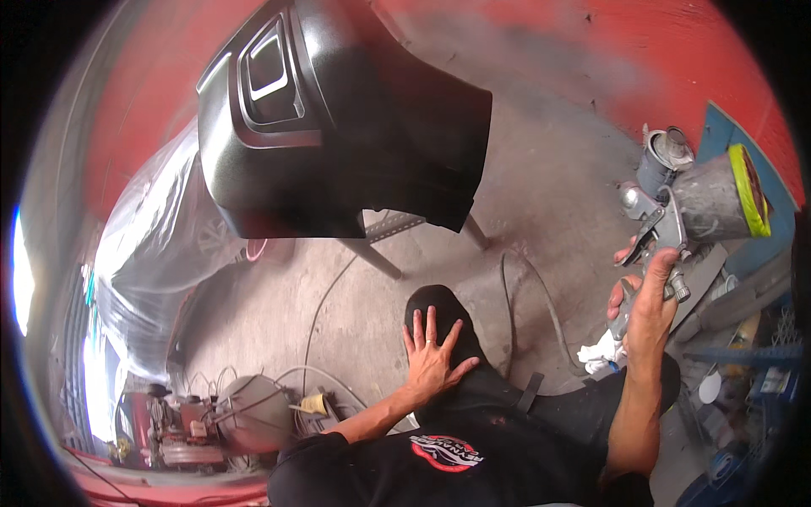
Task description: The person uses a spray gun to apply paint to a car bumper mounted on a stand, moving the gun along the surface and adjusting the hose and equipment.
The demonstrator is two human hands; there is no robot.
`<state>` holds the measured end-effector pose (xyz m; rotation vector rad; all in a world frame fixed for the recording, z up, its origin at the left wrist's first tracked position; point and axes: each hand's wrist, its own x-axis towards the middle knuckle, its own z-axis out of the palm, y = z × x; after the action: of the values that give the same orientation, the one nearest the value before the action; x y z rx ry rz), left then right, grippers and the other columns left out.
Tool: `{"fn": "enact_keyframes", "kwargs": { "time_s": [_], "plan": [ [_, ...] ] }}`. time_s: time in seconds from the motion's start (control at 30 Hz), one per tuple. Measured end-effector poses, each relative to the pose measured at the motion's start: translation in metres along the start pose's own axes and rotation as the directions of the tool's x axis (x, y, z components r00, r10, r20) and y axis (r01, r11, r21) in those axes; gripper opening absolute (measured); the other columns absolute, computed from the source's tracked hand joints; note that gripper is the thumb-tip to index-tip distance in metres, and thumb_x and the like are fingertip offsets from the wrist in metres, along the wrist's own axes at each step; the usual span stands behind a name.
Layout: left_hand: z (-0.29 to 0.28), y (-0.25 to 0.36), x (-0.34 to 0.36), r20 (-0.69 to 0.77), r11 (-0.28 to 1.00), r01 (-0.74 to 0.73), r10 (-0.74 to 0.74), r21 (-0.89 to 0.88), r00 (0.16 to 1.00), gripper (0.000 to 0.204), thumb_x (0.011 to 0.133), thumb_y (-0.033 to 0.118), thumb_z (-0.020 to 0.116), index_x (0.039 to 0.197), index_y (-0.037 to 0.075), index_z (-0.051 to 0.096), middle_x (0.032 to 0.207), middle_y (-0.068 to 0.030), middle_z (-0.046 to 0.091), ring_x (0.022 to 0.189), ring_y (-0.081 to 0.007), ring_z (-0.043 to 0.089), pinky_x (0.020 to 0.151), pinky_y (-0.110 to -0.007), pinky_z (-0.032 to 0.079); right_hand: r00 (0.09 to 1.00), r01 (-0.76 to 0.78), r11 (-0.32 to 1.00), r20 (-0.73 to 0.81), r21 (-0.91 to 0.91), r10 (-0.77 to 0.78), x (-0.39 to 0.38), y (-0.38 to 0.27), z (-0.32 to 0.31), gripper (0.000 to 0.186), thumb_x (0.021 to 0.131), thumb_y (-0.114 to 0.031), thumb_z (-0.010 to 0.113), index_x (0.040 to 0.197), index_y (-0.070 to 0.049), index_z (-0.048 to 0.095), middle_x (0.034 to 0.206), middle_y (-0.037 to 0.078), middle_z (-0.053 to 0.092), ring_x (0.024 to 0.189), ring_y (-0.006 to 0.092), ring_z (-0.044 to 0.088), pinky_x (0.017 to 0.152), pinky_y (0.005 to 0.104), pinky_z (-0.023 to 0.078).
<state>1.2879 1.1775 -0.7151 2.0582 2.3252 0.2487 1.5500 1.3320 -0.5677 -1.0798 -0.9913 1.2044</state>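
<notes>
My right hand [646,296] is wrapped round the handle of a metal spray gun [655,224], held out to the right. On top of the gun sits a grey, paint-stained cup [714,198] with a yellow-green band round its rim. My left hand [435,355] rests on my knee, fingers spread, holding nothing. Ahead of me a large black car bumper [355,127], glossy and curved, is propped on a stand [372,258] whose legs show below it. A recess with a lighter frame is set into the bumper's left part.
Clear plastic sheeting [156,245] drapes a bulky shape at left. A compressor [194,427] stands lower left, with hoses [317,308] across the concrete floor. Beyond the spray gun are a paint can [663,156] and a blue panel [731,139]. Red walls [574,51] rise behind.
</notes>
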Motion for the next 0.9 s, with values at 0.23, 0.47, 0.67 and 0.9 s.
{"fn": "enact_keyframes", "kwargs": {
  "time_s": [0.23,0.47,0.67,0.9],
  "plan": [
    [-0.073,0.064,-0.010,0.126,0.987,0.153,-0.159,0.058,0.979,0.056,0.079,0.055,0.064,0.123,0.020,0.063,0.151,-0.0237,0.021,0.141,-0.0431,0.015,0.109,-0.064,0.011,0.934,-0.268,0.960,0.267,0.078,0.239,0.019,-0.021,0.003,0.066,0.092,-0.062,0.039,0.112,0.000,0.050,0.090,0.010,0.058,0.049,0.0113,0.049,0.041,0.0249,0.039],
    [-0.153,0.100,-0.016,0.305,0.956,0.293,-0.285,0.023,0.909,0.049,0.082,0.049,0.062,0.122,0.020,0.064,0.151,-0.0254,0.019,0.141,-0.0432,0.015,0.109,-0.063,0.015,0.683,-0.363,0.932,0.685,0.016,0.254,0.028,-0.102,0.029,0.074,0.084,-0.067,0.047,0.111,0.002,0.053,0.087,0.008,0.062,0.052,0.0102,0.052,0.042,0.0232,0.040],
    [-0.200,0.147,-0.028,0.588,0.972,0.235,-0.199,0.015,0.784,0.045,0.085,0.051,0.057,0.120,0.023,0.065,0.153,-0.0204,0.019,0.143,-0.0369,0.015,0.111,-0.058,0.017,0.587,-0.388,0.910,0.721,-0.147,0.367,0.068,-0.179,0.042,0.073,0.086,-0.065,0.050,0.113,0.003,0.056,0.093,0.010,0.066,0.051,0.0070,0.051,0.041,0.0205,0.038],
    [-0.230,0.193,-0.071,0.598,0.809,0.588,-0.458,-0.027,0.658,0.094,0.076,0.046,0.071,0.148,0.012,0.021,0.152,-0.0223,0.018,0.141,-0.0411,0.017,0.110,-0.059,0.022,0.902,-0.162,0.938,0.339,-0.306,0.267,0.082,-0.171,0.052,0.050,0.093,-0.051,0.054,0.093,-0.001,0.057,0.077,0.003,0.057,0.045,0.0061,0.046,0.038,0.0236,0.036]
  ]
}}
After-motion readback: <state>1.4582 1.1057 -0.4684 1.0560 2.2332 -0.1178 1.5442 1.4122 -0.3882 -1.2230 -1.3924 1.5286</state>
